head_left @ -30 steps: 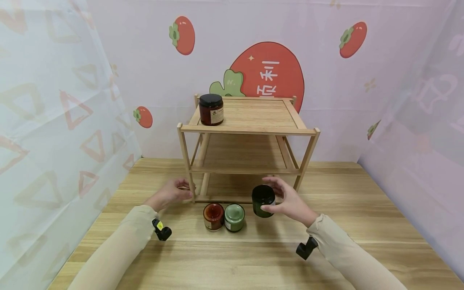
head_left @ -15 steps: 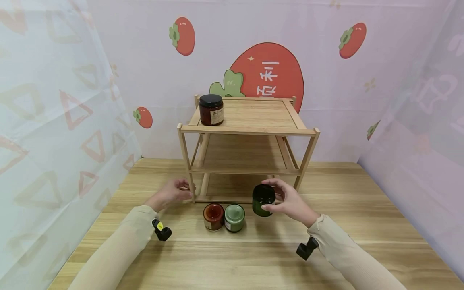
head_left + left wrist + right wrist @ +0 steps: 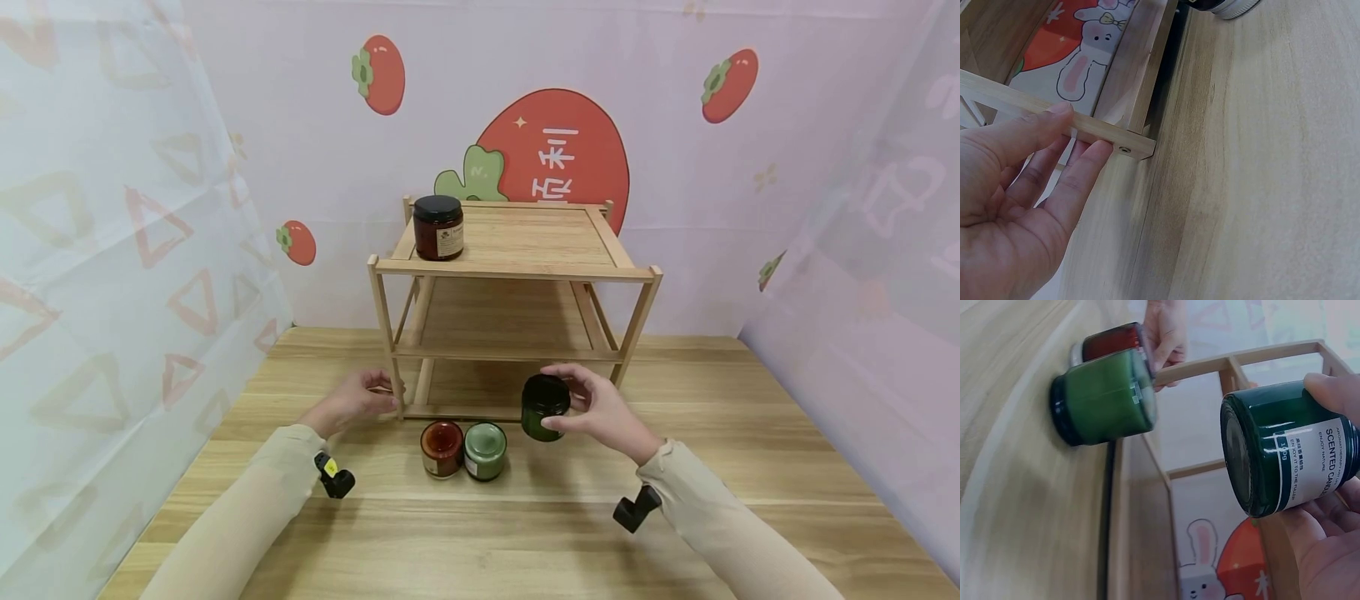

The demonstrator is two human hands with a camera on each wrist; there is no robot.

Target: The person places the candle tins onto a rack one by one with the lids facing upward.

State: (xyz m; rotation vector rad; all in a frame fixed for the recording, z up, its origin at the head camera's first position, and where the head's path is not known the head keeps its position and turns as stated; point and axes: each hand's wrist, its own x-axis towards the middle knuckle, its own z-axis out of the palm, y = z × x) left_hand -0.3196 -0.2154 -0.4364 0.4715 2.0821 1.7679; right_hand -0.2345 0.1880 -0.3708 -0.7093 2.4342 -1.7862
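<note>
My right hand grips a dark green scented candle jar with a black lid, thumb on the near side. It is upright, its base clear of the table in the right wrist view, where a white label shows. At the front left leg of a wooden shelf rack, my left hand pinches the wood between thumb and fingers. Between the hands, a red-brown candle jar and a light green candle jar stand side by side on the table, upside down on their lids.
Another dark red candle jar with a black lid stands on the rack's top board, at its left. Printed cloth hangs behind and at both sides of the wooden table. The rack's front bottom rail lies just behind the two overturned jars.
My right hand has lifted the dark green candle jar slightly. The left hand and the other jars have stayed in place.
</note>
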